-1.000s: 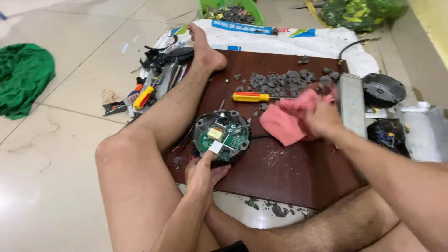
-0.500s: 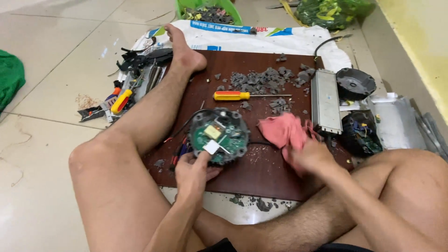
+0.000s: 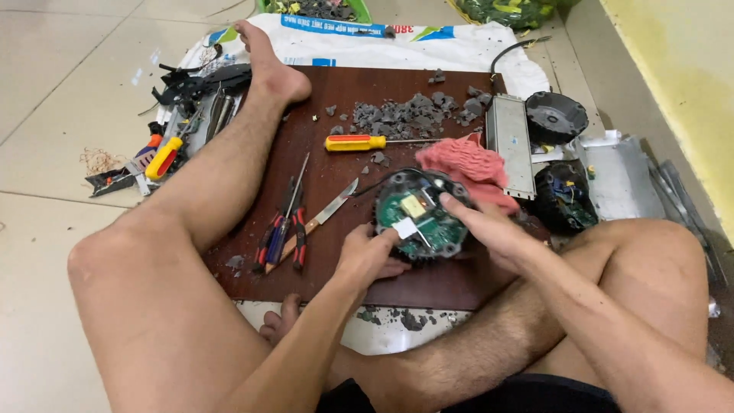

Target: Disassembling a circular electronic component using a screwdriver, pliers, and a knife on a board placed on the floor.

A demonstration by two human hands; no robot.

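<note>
Round black housing (image 3: 420,216) with exposed green circuit board, on the wooden board (image 3: 336,99). Left hand (image 3: 368,256) pinches its near rim; right hand (image 3: 489,229), fingers curled, steadies the far edge. Rigid, probably fragile: grip the rim.

Pale, glossy floor tiles (image 3: 53,115) with thin grout lines fill the left side. A yellow wall (image 3: 680,84) rises at the right edge, under soft, even light.

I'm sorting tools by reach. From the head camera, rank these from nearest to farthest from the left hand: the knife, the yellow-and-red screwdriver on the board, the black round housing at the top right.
1. Knife with the wooden handle: just left of the left hand.
2. Yellow-and-red screwdriver: farther up the brown board.
3. Black round housing: far upper right, off the board.
</note>
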